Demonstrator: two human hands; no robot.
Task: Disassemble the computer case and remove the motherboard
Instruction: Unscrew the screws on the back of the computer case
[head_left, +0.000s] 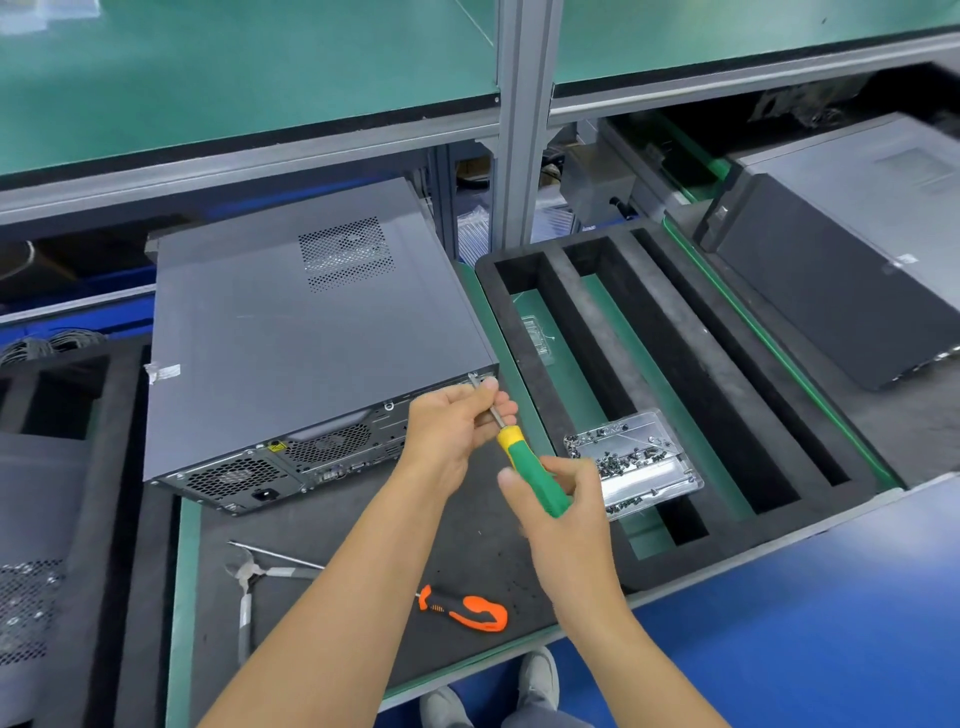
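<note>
A grey computer case (311, 332) lies on its side on the black mat, its closed side panel up and its rear panel with fan grilles facing me. My right hand (563, 512) grips the green and yellow handle of a screwdriver (530, 467). The tool's tip points at the upper right corner of the case's rear. My left hand (452, 426) pinches the metal shaft close to that corner. The motherboard is hidden inside the case.
A clear plastic tray (644, 478) with several small screws sits on a black foam rack (675, 364) to the right. An orange screwdriver (467, 610) and metal pliers (260, 582) lie on the mat near me. Another dark case (841, 249) lies at far right.
</note>
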